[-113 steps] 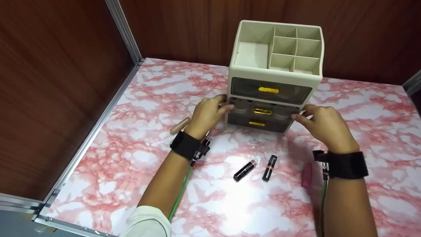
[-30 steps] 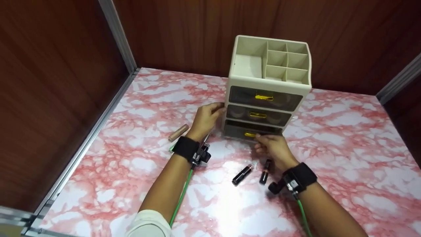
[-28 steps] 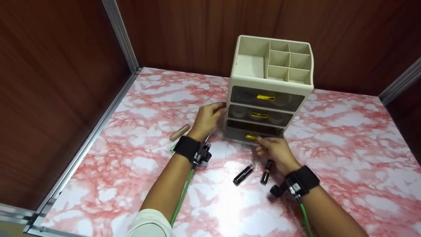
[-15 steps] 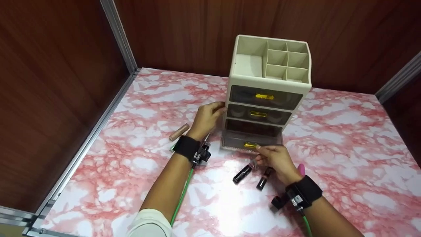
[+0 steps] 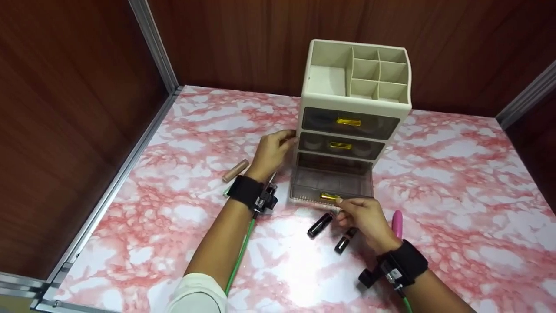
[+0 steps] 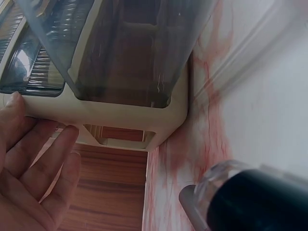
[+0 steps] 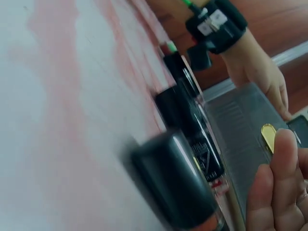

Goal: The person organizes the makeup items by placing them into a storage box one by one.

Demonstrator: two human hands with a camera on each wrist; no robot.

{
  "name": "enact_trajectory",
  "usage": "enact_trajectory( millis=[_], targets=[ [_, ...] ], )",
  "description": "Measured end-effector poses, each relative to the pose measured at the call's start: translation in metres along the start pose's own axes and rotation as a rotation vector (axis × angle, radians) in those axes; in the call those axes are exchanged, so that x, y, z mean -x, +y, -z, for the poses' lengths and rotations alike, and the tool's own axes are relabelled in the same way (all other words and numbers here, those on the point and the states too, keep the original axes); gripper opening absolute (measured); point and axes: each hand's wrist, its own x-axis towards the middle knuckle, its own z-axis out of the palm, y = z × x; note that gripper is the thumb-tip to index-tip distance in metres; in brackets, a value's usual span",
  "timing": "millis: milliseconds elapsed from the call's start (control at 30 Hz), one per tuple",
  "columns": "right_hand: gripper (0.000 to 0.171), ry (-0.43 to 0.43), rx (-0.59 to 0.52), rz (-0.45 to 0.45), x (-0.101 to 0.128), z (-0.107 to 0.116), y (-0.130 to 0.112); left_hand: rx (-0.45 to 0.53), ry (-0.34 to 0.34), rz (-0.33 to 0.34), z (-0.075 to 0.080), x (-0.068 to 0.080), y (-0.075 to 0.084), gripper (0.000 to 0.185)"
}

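A cream makeup organizer (image 5: 356,101) with tinted clear drawers stands at the back of the table. My left hand (image 5: 270,152) holds its left edge, thumb at the front and fingers along the side, as the left wrist view shows (image 6: 36,159). The bottom drawer (image 5: 336,177) is pulled well out, its floor showing. With thumb and fingers, my right hand (image 5: 362,219) pinches that drawer's gold handle (image 5: 329,196). Two black lipstick tubes lie just in front, one left (image 5: 319,225), the other (image 5: 344,241) partly behind the right hand.
A pink tube (image 5: 397,224) lies right of my right hand. Beside the left wrist is a beige tube (image 5: 235,170), and other slim items show partly beneath that wrist. Brown panels (image 5: 243,39) wall in the back and sides of the marbled table (image 5: 460,208).
My right hand has left the organizer's right side, taken the bottom drawer's handle and drawn the drawer out toward me. The left hand stays at the left edge. The right black tube has turned slightly.
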Motion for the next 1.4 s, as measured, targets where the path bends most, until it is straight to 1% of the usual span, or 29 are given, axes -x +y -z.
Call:
enact_trajectory(
  millis=[133,267,367,600,767,900,967,1033,1133,1267,1333,1400],
  targets=[
    [0.03,0.012,-0.026,-0.019,0.003,-0.005,0.002,-0.003,0.011,0.014,0.003,0.0,-0.001,0.029],
    [0.026,0.039,-0.054,-0.059,0.006,-0.005,0.006,-0.015,0.005,0.017,0.003,0.0,-0.001,0.029],
    [0.025,0.043,-0.073,-0.084,0.009,-0.004,0.009,-0.015,-0.005,0.023,0.001,0.0,0.0,0.03],
    [0.025,0.023,-0.086,-0.088,0.012,0.001,0.009,0.015,-0.017,0.015,-0.002,-0.004,0.005,0.029],
    [0.028,-0.005,-0.087,-0.1,0.015,0.002,0.008,-0.009,-0.018,0.02,-0.001,-0.003,0.003,0.029],
    [0.031,-0.028,-0.066,-0.101,0.021,0.004,0.005,-0.031,-0.02,0.029,0.002,0.0,0.002,0.029],
    [0.033,-0.028,-0.042,-0.085,0.025,0.006,0.001,-0.038,-0.023,0.026,0.003,0.0,0.002,0.029],
    [0.034,-0.028,0.006,-0.056,0.029,0.009,-0.004,-0.04,-0.025,0.022,0.004,0.001,0.002,0.029],
    [0.035,-0.007,0.091,0.025,0.036,0.016,-0.012,-0.048,-0.023,0.014,0.004,0.001,0.002,0.028],
    [0.032,0.036,0.196,0.157,0.049,0.029,-0.02,-0.058,-0.022,0.001,0.003,0.0,0.0,0.027],
    [0.029,0.054,0.238,0.195,0.055,0.037,-0.021,-0.051,-0.025,-0.003,0.002,0.0,0.0,0.028],
    [0.027,0.076,0.271,0.215,0.059,0.046,-0.019,-0.048,-0.031,-0.004,0.002,0.001,0.0,0.027]
  ],
)
